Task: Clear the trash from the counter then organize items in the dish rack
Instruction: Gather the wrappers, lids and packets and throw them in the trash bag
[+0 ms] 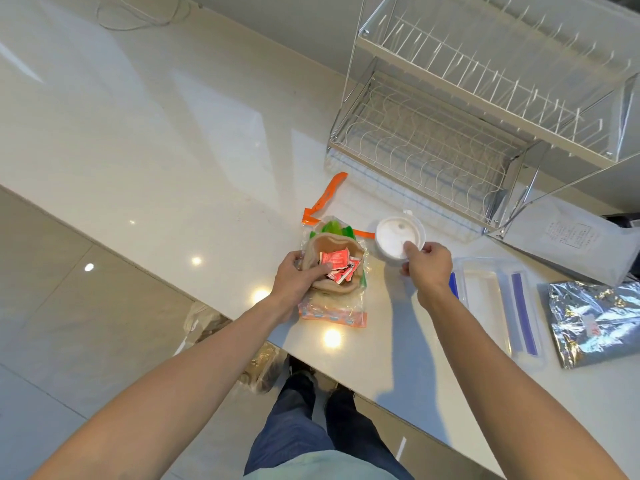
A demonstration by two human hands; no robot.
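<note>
A beige paper bowl [337, 284] full of red and white sauce packets [335, 260] sits on clear plastic wrappers [330, 315] near the counter's front edge. My left hand [298, 277] grips the bowl's left rim, thumb inside. To its right stands a white lidded cup [394, 237]; my right hand [427, 263] pinches its near rim. An orange torn strip [327, 197] lies behind the bowl. The two-tier wire dish rack [446, 140] stands at the back right with nothing in it.
A clear container lid with blue and purple strips [498, 299] lies right of my right hand. A silver foil bag [595, 320] and a white pouch [568, 240] lie further right. A plastic bag [263, 365] sits on the floor below the counter edge.
</note>
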